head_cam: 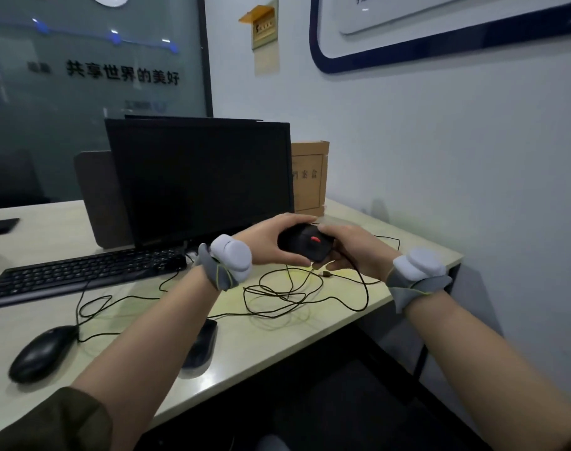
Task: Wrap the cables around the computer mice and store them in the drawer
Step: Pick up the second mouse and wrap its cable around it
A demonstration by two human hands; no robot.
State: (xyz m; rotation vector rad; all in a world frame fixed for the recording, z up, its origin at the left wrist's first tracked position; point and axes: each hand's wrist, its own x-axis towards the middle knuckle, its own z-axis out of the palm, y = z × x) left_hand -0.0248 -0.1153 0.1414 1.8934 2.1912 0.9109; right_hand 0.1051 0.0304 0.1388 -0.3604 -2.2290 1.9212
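Both hands meet over one black mouse, raised just above the far right part of the worktop. The left hand has its grip closed around the mouse's left side and underside; the right hand holds the other side, fingers curled under, and the cable leaves the mouse near those fingers. Whether the right grip also pinches the cable cannot be told.

This looks like the very start of wrapping for this mouse: no turn of cable shows around its body. The next move probably calls for one hand to steady the mouse while the other takes the cable close to its exit and leads it round, drawing slack from the heap without snagging.

The mouse is dark, matt and rounded, with a red scroll wheel. Its thin black cable drops to the worktop and lies in loose, overlapping loops, the plug resting near the hands. Two more black mice wait nearer: one at the left, unwrapped, another partly hidden beneath the left forearm. No drawer is in view.
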